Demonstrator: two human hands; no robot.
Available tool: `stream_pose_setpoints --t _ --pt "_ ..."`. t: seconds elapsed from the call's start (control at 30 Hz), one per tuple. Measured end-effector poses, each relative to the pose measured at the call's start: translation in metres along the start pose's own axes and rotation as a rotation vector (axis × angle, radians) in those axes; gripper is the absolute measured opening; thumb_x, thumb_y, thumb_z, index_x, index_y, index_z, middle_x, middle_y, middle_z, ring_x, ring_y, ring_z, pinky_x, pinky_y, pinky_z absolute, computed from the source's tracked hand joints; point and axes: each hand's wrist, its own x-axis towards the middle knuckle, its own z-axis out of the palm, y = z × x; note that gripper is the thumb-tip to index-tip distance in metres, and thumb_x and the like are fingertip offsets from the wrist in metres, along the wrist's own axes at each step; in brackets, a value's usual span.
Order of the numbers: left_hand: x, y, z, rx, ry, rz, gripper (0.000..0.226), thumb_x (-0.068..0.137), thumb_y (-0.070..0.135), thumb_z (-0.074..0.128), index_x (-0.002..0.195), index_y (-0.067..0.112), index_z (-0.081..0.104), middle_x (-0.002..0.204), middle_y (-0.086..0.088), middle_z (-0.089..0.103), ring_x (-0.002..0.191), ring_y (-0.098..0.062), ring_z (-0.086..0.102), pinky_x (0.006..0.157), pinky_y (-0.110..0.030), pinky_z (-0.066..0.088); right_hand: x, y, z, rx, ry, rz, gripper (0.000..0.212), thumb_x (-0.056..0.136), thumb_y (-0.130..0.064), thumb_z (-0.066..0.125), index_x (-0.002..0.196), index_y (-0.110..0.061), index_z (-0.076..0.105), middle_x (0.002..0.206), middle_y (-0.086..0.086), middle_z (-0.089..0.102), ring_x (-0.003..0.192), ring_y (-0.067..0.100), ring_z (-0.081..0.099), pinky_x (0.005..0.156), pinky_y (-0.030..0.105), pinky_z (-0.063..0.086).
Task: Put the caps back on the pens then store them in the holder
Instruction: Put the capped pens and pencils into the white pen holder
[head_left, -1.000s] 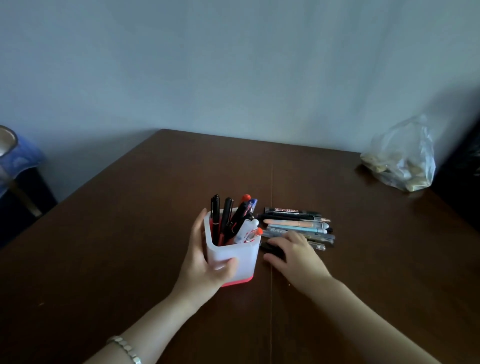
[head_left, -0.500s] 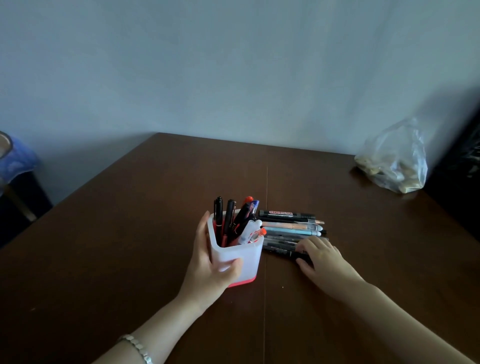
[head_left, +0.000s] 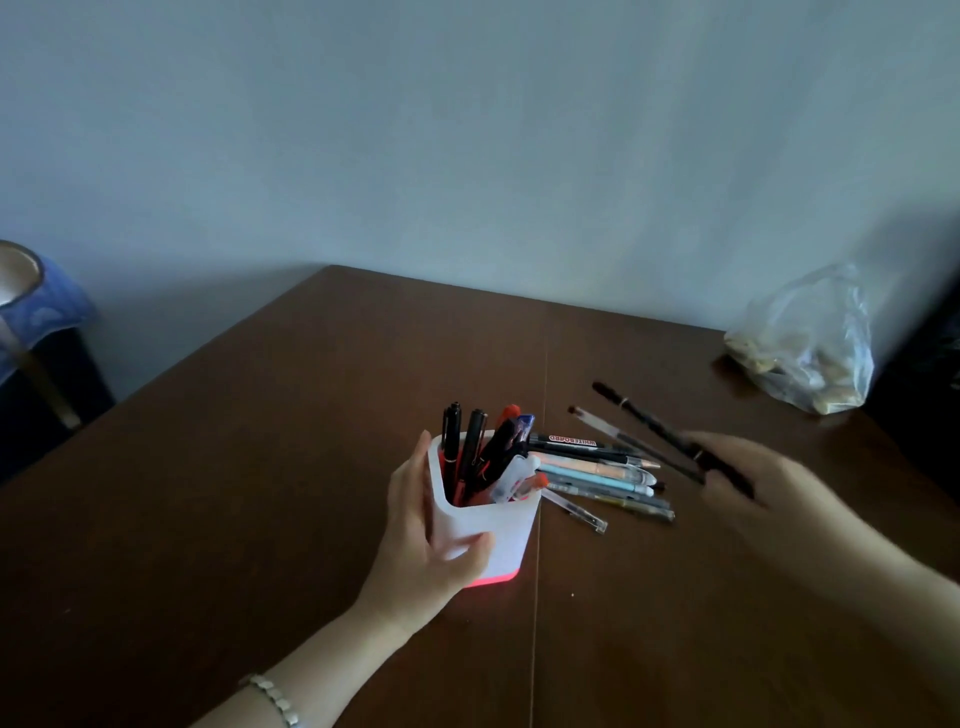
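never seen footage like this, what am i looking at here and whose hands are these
There is no machine here: one camera worn on a person's head looks down at their own two hands. The left hand grips a white pen holder that already has several pens in it. The right hand, blurred, holds two pens. More pens lie loose on the brown table beside the holder, and a plastic bag sits at the far right.
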Motion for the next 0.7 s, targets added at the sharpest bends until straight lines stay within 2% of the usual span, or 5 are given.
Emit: stream_pose_setpoints --t 0.07,0.13,0.33,0.47,0.7 --pt "0.0 0.002 0.0 -0.023 0.004 0.01 0.104 0.056 0.075 0.062 0.139 0.033 0.017 0.136 0.009 0.029 0.121 0.011 0.035 0.084 -0.001 0.038 0.005 -0.031 -0.036 0.028 0.0 -0.06 0.039 0.089 -0.014 0.047 0.088 -0.053 0.049 0.051 -0.005 0.055 0.039 0.006 0.047 0.037 0.017 0.032" --pt "-0.001 0.003 0.0 -0.043 0.016 0.009 0.105 0.056 0.074 0.064 0.139 0.03 0.018 0.137 0.009 0.028 0.123 0.012 0.034 0.086 -0.002 0.038 0.014 -0.061 -0.055 -0.013 -0.104 -0.147 0.029 0.086 -0.03 0.042 0.082 -0.057 0.053 0.057 0.0 0.062 0.045 0.014 0.052 0.046 0.03 0.042" --pt "-0.002 0.005 -0.001 -0.072 0.02 0.001 0.109 0.057 0.069 0.067 0.142 0.018 0.019 0.138 0.003 0.028 0.123 0.012 0.035 0.086 -0.005 0.04 0.064 -0.117 -0.008 -0.505 -0.315 -0.347 0.026 0.089 -0.023 0.046 0.096 -0.016 0.069 0.089 0.0 0.069 0.08 0.019 0.063 0.078 0.035 0.052" --pt "-0.002 0.008 -0.001 -0.065 0.01 0.033 0.107 0.062 0.063 0.068 0.142 0.011 0.02 0.137 -0.003 0.03 0.123 0.006 0.038 0.088 -0.007 0.041 0.079 -0.121 0.036 -0.439 -0.368 -0.294 0.026 0.09 -0.022 0.048 0.094 -0.007 0.068 0.098 0.008 0.068 0.086 0.024 0.062 0.08 0.035 0.053" --pt "0.0 0.007 0.001 -0.059 0.027 0.077 0.096 0.063 0.067 0.064 0.138 0.02 0.027 0.133 0.003 0.038 0.121 0.001 0.042 0.084 -0.006 0.041 0.05 -0.098 0.074 -0.302 -0.231 -0.334 0.056 0.095 -0.044 0.034 0.145 -0.022 0.02 0.155 -0.006 0.016 0.143 0.012 0.01 0.113 0.031 0.009"
